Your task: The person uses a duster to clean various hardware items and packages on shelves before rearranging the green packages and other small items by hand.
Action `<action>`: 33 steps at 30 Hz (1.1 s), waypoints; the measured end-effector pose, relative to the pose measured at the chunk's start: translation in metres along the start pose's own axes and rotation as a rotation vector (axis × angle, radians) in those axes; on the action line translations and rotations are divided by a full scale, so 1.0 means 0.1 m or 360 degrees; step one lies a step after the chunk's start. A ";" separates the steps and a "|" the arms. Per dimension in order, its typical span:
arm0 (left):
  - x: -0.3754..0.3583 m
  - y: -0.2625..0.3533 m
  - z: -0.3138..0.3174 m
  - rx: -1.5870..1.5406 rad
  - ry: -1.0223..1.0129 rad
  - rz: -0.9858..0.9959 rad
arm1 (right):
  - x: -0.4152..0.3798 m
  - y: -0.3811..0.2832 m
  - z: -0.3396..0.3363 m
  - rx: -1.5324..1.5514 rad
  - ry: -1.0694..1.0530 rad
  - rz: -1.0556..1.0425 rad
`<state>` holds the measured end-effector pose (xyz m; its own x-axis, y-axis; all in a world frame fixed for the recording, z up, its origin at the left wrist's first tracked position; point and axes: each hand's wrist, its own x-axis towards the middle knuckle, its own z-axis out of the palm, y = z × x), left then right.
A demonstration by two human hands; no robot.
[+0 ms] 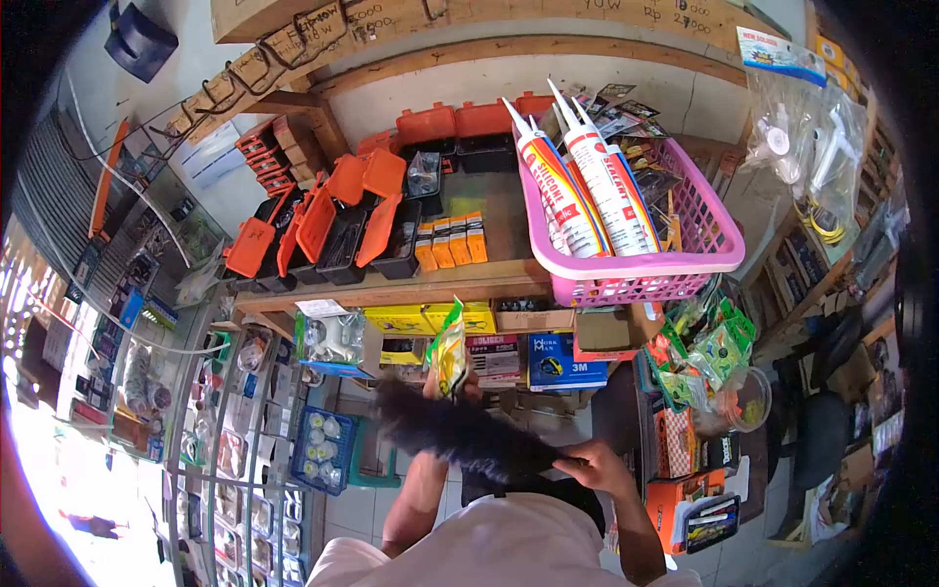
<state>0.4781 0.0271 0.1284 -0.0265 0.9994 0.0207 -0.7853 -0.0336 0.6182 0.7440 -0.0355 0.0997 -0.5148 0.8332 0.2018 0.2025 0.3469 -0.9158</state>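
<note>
My left hand (452, 383) lifts a yellow-green packet (449, 354) in a closed grip, clear of the shelf (391, 290); my right hand (592, 467) pinches the black feather duster (460, 435) handle so its head sweeps beneath.

Counting the stock on the shelf

Three sealant tubes (587, 186) are standing in one pink basket (685, 264); four small orange boxes (451, 243) are sitting on the shelf (391, 289) beside it.
</note>
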 end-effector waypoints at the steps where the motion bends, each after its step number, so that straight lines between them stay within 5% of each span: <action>1: 0.03 0.00 -0.02 -0.0190 0.0192 -0.0182 | -0.06 0.08 -0.03 -0.0005 -0.0001 -0.0006; 3: 0.06 -0.03 -0.14 -0.0570 0.0589 -0.0554 | -0.26 0.30 -0.09 0.0337 0.0090 0.0435; 4: 0.11 -0.19 -0.66 -0.0980 -0.0450 -0.0635 | -0.20 0.14 -0.12 0.0463 0.0212 0.0445; 7: 0.12 -0.34 -0.96 -0.0780 -0.0269 -0.0758 | -0.10 0.20 -0.37 0.0093 -0.0080 0.0272; 11: 0.00 -0.29 -0.79 -0.0540 -0.0104 -0.0798 | -0.03 0.05 -0.39 0.0254 0.0173 0.0479; 12: -0.04 -0.28 -0.71 -0.0333 0.0197 -0.0693 | -0.07 0.11 -0.42 0.0290 0.0058 0.0481; 13: 0.03 -0.20 -0.78 -0.0435 -0.0225 -0.0861 | -0.10 0.13 -0.47 0.0291 0.0048 0.0484; 14: -0.01 -0.20 -0.81 -0.0440 -0.0215 -0.0858 | -0.12 0.14 -0.51 0.0287 -0.0064 0.0482; 16: -0.09 -0.04 -0.55 0.0048 -0.0180 -0.0573 | -0.11 0.15 -0.51 0.0284 -0.0178 0.0473; 19: -0.04 0.24 -0.17 0.0869 -0.0265 -0.0418 | -0.12 0.14 -0.48 0.0231 0.0274 0.0500; 21: 0.02 0.32 0.01 0.1916 -0.0447 0.0165 | -0.14 0.09 -0.46 0.0328 0.0373 0.0618; 23: 0.02 0.31 -0.03 0.2293 -0.0256 0.0113 | -0.19 0.18 -0.31 0.0230 0.0229 0.0542; 25: 0.01 0.32 -0.04 0.2905 -0.0489 0.1148 | -0.16 0.20 -0.18 0.0129 0.0087 0.0464; 26: 0.02 0.28 -0.06 0.3640 -0.0498 0.1060 | -0.12 0.18 -0.11 0.0119 0.0111 0.0393; 29: 0.03 0.41 0.07 0.2981 -0.0326 0.0962 | -0.13 0.26 -0.01 0.0118 0.0205 0.0469; 33: 0.08 0.44 0.04 0.3028 -0.0405 0.1378 | -0.10 0.14 -0.04 0.0258 0.0126 0.0510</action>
<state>0.4451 0.0335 0.1588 0.2438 0.7159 0.6543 0.8311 -0.5019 0.2395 0.7551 -0.0374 0.0862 -0.3796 0.9214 -0.0838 0.2051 -0.0046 -0.9787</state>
